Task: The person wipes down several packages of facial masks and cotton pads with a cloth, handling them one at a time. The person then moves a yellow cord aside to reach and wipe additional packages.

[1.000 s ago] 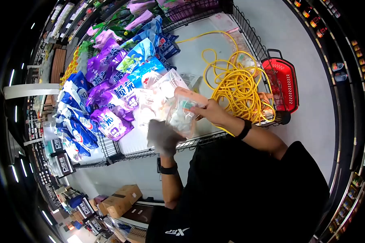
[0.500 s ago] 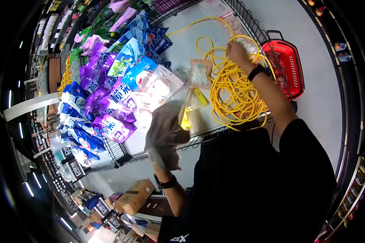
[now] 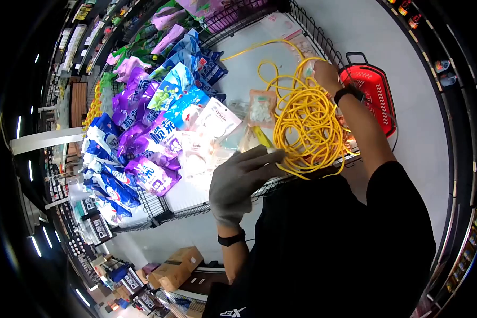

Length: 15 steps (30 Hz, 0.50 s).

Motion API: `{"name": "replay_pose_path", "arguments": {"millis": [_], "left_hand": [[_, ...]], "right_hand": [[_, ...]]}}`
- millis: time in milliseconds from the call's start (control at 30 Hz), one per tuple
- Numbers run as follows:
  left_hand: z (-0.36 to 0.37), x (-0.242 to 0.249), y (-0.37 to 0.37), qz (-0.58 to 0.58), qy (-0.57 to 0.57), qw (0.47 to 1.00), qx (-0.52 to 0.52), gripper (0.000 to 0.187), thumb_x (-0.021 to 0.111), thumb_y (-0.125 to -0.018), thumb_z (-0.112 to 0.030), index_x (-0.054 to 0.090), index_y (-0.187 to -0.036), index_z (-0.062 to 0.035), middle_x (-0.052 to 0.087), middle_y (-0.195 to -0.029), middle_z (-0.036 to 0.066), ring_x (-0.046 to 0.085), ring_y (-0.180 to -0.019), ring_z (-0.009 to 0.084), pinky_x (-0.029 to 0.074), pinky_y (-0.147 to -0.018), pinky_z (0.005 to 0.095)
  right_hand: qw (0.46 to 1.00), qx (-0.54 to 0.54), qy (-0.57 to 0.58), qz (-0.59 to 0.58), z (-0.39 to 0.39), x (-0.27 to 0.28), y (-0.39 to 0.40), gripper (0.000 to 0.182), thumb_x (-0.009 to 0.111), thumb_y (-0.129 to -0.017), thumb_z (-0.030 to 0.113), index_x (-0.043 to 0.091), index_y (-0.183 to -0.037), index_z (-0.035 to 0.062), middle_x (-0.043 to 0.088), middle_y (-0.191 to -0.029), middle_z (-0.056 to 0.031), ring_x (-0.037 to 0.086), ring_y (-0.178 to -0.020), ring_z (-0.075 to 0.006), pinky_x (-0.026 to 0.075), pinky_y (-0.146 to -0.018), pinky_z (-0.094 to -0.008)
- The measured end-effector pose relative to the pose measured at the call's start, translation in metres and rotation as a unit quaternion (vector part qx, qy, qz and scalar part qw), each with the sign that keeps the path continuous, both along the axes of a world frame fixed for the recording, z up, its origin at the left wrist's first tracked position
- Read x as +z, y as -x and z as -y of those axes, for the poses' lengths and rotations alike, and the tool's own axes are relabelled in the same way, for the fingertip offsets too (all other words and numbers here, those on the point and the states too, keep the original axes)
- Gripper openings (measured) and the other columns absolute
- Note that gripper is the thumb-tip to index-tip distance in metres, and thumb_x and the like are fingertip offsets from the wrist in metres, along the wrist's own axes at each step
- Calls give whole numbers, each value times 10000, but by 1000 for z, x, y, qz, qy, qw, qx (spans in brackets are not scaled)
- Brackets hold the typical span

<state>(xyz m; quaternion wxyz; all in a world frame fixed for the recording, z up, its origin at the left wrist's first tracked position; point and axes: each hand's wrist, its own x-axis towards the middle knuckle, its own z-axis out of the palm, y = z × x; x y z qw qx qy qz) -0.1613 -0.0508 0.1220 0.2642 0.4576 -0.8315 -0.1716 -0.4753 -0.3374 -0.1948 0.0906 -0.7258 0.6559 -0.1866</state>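
A tangled coil of yellow cord (image 3: pixel 308 124) lies at the near right corner of a wire-edged display table (image 3: pixel 259 40). My bare right hand (image 3: pixel 327 77) is closed on loops at the coil's far right side. My left hand (image 3: pixel 237 183), in a grey glove, reaches over the table's near edge. Its fingers are stretched out and apart, tips right at the coil's near left edge. Beside the coil lie a small pouch with a clear window (image 3: pixel 262 110) and a yellow item (image 3: pixel 261 137). White packets (image 3: pixel 214 122) lie farther left.
Purple bags (image 3: pixel 152 175) and blue-and-white bags (image 3: pixel 111 183) crowd the table's left part. A red shopping basket (image 3: pixel 379 98) stands on the floor at the right. Black wire fencing (image 3: pixel 315 32) rims the table. Cardboard boxes (image 3: pixel 176 267) sit lower left.
My left hand has swung right from over the white packets to the coil, its fingers now spread. My right hand has shifted slightly right and down with cord loops.
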Motion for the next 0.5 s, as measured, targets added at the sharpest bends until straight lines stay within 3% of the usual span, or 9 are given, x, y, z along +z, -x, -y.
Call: {"name": "replay_pose_path", "arguments": {"millis": [67, 100, 167, 200, 267, 300, 333, 400, 500], "left_hand": [[-17, -16, -6, -86, -70, 987, 115, 400, 713, -670, -26, 716, -1065, -91, 675, -1182, 126, 633, -1084, 299, 489, -952, 355], [-50, -55, -21, -140, -132, 948, 254, 376, 725, -663, -47, 720, -1036, -93, 677, -1170, 126, 638, -1066, 300, 499, -925, 358], [-33, -30, -5, -71, -170, 950, 252, 322, 741, -643, -75, 717, -963, -97, 678, -1106, 112, 636, -1014, 295, 502, -860, 369], [-4, -6, 2, 52, -142, 982, 111, 291, 744, -630, -83, 710, -919, -99, 677, -1054, 98, 630, -980, 290, 496, -821, 377], [15, 15, 9, 212, -114, 971, -13, 270, 719, -578, -52, 699, -842, -107, 648, -945, 75, 614, -923, 290, 485, -801, 393], [13, 5, 3, 250, -114, 961, 7, 288, 689, -539, -12, 695, -808, -114, 619, -888, 66, 603, -901, 294, 479, -820, 401], [11, -11, -4, 226, -128, 966, 17, 300, 677, -518, -18, 698, -802, -113, 603, -879, 63, 583, -884, 299, 464, -824, 406], [8, -43, -18, 175, -153, 972, 38, 325, 653, -477, -30, 703, -788, -110, 572, -859, 56, 544, -852, 307, 435, -833, 418], [5, -54, 2, -142, -215, 959, 120, 262, 650, -517, -69, 685, -776, -90, 549, -851, 60, 524, -881, 313, 410, -828, 411]], "right_hand": [[999, -3, 45, 10, -30, 34, -4, 101, 640, -783, 93, 682, -869, 61, 695, -907, -149, 662, -899, -352, 504, -826, -475], [997, 5, 72, 18, -42, 45, -4, 99, 629, -796, 80, 680, -880, 64, 694, -935, -140, 653, -921, -342, 492, -851, -469], [990, 21, 133, 30, -68, 72, -8, 103, 610, -820, 57, 669, -904, 65, 687, -992, -127, 631, -963, -326, 464, -897, -461], [985, 30, 167, 34, -81, 89, -12, 105, 601, -832, 46, 660, -918, 61, 680, -1022, -123, 617, -983, -320, 449, -917, -459], [975, 55, 211, 49, -103, 111, -17, 117, 606, -845, 72, 645, -954, 59, 654, -1045, -124, 587, -1027, -318, 428, -933, -453], [970, 69, 225, 60, -110, 118, -18, 141, 621, -847, 108, 640, -978, 60, 634, -1038, -129, 571, -1052, -322, 421, -929, -449], [964, 83, 241, 70, -116, 128, -20, 174, 635, -849, 144, 634, -1001, 61, 615, -1031, -134, 554, -1077, -326, 414, -924, -446], [952, 104, 252, 138, -139, 157, -36, 101, 621, -837, 58, 611, -935, 35, 597, -961, -147, 575, -983, -350, 450, -873, -433], [928, 144, 236, 251, -171, 177, -55, 83, 613, -813, -12, 590, -889, 13, 590, -950, -159, 586, -932, -364, 475, -836, -436]]}}
